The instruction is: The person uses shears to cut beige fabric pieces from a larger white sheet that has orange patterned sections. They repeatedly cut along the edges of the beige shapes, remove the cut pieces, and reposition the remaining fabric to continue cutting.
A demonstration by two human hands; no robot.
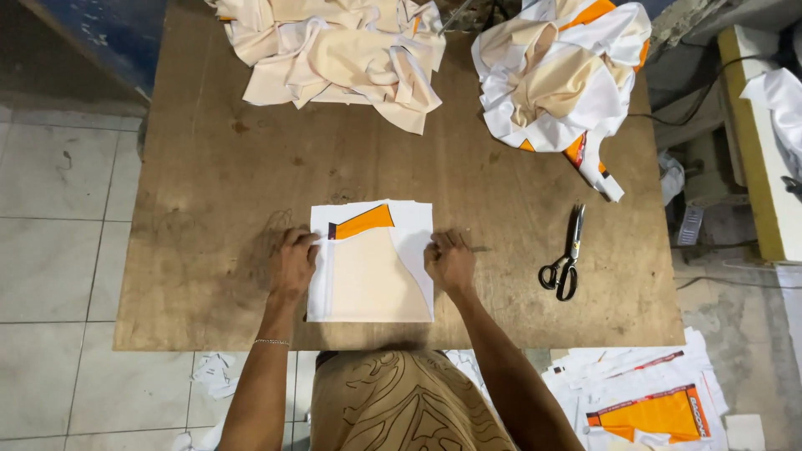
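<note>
A flat cut fabric piece point(372, 280), white and beige with an orange stripe near its top, lies in front of me on the wooden table point(209, 192). My left hand point(292, 263) presses on the piece's left edge, fingers curled on the cloth. My right hand point(449, 261) rests on its right edge, fingers bent and pinching the border. Both hands sit level with each other, one on each side of the piece.
Black scissors point(566, 259) lie to the right of the piece. A beige fabric pile point(334, 50) and a white, beige and orange pile point(564, 71) sit at the table's far edge. More cut pieces point(652, 401) lie on the tiled floor at lower right.
</note>
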